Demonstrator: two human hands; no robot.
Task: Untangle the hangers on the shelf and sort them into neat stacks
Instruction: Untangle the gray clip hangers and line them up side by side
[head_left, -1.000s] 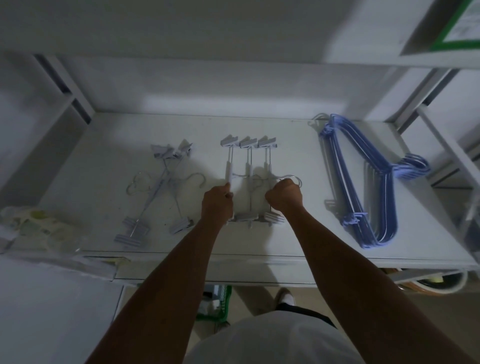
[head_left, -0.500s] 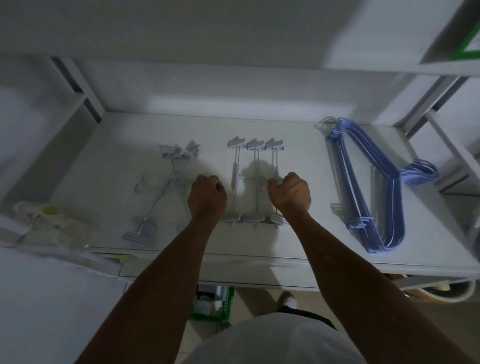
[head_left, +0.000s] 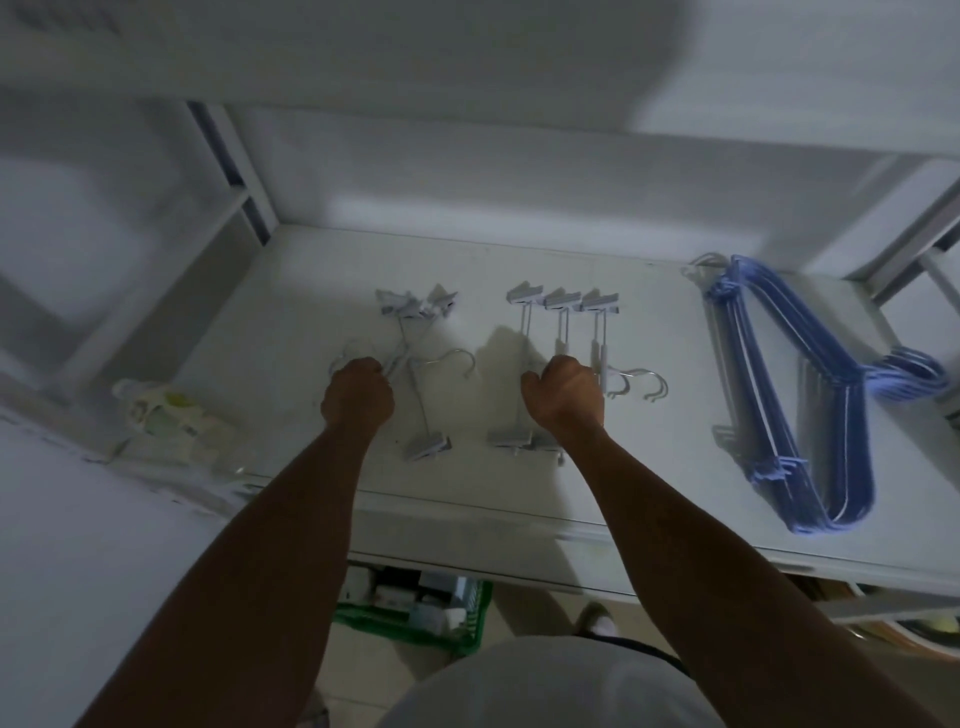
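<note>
A loose tangle of white clip hangers (head_left: 415, 310) lies at the left of the white shelf (head_left: 660, 457). My left hand (head_left: 357, 397) has its fingers curled round the tangle's wire near the hooks. Three more clip hangers (head_left: 562, 300) lie side by side in the shelf's middle, their metal hooks (head_left: 644, 382) pointing right. Over their rods sits my right hand (head_left: 563, 397), curled like a fist; the grip itself is hidden. A neat stack of blue hangers (head_left: 810, 415) lies at the right.
A crumpled plastic bag (head_left: 166, 415) sits at the shelf's left front corner. Another shelf board (head_left: 467, 62) hangs close overhead. Upright frame posts stand at both back corners. A green basket (head_left: 415, 631) sits on the floor below the shelf edge.
My left hand has left the middle row of clip hangers and moved left onto the tangled ones. My right hand stays on the middle row, whose hooks now show.
</note>
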